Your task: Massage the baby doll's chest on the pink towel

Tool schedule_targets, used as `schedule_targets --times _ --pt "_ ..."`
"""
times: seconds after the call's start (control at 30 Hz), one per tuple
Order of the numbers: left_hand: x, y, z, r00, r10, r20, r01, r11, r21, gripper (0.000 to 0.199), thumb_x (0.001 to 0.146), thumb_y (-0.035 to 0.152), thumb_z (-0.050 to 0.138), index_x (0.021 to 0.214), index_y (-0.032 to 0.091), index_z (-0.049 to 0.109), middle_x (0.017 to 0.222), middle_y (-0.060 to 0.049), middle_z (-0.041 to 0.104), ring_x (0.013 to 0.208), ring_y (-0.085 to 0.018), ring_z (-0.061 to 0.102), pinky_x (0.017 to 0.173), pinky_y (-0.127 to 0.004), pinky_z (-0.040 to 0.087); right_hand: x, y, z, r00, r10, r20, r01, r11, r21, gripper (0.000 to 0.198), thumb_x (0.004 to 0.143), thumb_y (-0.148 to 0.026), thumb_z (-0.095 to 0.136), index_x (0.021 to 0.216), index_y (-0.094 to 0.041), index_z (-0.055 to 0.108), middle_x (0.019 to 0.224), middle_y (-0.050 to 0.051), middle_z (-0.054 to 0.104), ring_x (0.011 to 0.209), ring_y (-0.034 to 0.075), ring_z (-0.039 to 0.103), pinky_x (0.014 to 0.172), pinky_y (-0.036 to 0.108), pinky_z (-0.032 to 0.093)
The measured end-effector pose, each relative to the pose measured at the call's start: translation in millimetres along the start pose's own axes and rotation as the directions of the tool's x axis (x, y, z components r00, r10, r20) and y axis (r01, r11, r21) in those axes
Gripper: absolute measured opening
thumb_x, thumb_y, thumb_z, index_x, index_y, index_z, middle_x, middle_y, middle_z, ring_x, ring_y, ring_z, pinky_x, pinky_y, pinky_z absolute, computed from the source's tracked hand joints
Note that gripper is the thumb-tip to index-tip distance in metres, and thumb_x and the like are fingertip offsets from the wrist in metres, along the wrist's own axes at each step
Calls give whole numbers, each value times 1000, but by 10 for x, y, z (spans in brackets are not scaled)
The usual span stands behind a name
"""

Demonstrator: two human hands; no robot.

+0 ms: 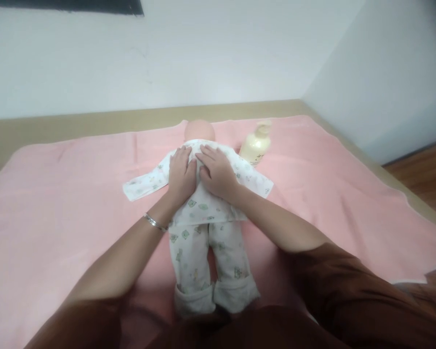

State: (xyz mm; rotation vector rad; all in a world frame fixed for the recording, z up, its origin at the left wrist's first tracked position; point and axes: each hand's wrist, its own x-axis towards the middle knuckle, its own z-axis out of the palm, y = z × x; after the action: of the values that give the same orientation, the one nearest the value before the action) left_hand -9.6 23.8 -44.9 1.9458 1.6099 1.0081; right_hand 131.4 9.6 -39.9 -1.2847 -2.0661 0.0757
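Observation:
A baby doll (200, 130) lies on a pink blanket, its bald head pointing away from me and its face not in view. It wears a white printed top (203, 208) with the sleeves spread to both sides, and matching trousers (191, 257) with turned-up cuffs. My left hand (182, 174) rests flat on the left side of the doll's upper body, fingers stretched toward its head. On the right side lies my right hand (218, 172), also flat, with its fingers slightly apart. Both palms touch the top's cloth, and neither hand grips anything.
The pink blanket (76, 203) covers most of a beige surface (145, 118). A cream pump bottle (256, 144) stands just beyond the doll's right sleeve. White walls (203, 58) rise at the back and right. Wooden floor (421, 169) shows at the right edge.

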Motion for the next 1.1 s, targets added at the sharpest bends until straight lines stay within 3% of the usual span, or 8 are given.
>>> schedule_targets --times 0.1,0.23,0.5,0.7,0.77,0.87,1.0,1.1 --pt "1 3 -3 1000 -5 1 5 1000 -11 54 95 34 37 144 15 51 160 -12 41 154 -27 31 131 -50 18 89 106 -101 997 -38 61 40 999 -24 47 89 -18 44 131 -10 63 151 17 52 139 30 50 120 53 35" --pt "-19 28 -23 1000 -15 10 15 1000 -5 54 94 34 39 144 18 52 160 -11 41 154 -27 30 130 -50 18 162 154 -271 999 36 29 -35 999 -22 52 89 -18 41 137 -14 58 160 12 40 140 30 48 117 50 40" --pt "-21 0 -13 1000 -10 8 10 999 -32 54 94 36 41 145 22 49 161 -8 40 155 -26 29 131 -50 16 116 124 -150 994 32 103 -35 999 19 53 88 -25 43 138 -12 57 157 15 45 146 28 43 125 51 30" --pt "-35 76 -39 996 -81 30 81 997 -8 58 93 36 42 148 16 46 165 -12 31 156 -29 24 131 -50 17 168 68 -310 995 96 23 -97 995 28 54 90 -20 41 142 -15 52 163 10 35 150 25 37 122 49 36" --pt "-35 76 -35 997 -76 21 76 997 -2 58 93 35 42 147 14 46 165 -15 30 156 -30 23 131 -51 18 140 20 -260 996 51 68 -52 999 0 52 91 -19 42 141 -14 53 162 12 36 149 27 38 123 51 34" --pt "-13 32 -25 998 -59 -12 59 998 9 51 93 34 43 140 18 52 165 -13 31 158 -32 15 130 -55 15 122 -34 -285 965 -42 258 64 995 -77 46 95 -20 41 138 -14 56 158 14 44 148 34 38 123 60 30" --pt "61 -77 -50 998 -57 -28 59 996 63 45 92 40 47 132 22 58 166 -10 28 159 -37 5 128 -65 4 162 -40 -781 899 -98 428 149 985 -88 36 96 -23 48 128 -20 64 145 10 58 137 35 51 113 60 45" --pt "136 -168 -90 997 -74 -8 74 990 117 47 94 47 42 128 21 61 166 -12 29 158 -39 8 127 -67 0 178 14 -1312 955 -75 286 84 996 -21 41 98 -28 51 139 -26 57 153 4 51 145 33 44 119 59 41"
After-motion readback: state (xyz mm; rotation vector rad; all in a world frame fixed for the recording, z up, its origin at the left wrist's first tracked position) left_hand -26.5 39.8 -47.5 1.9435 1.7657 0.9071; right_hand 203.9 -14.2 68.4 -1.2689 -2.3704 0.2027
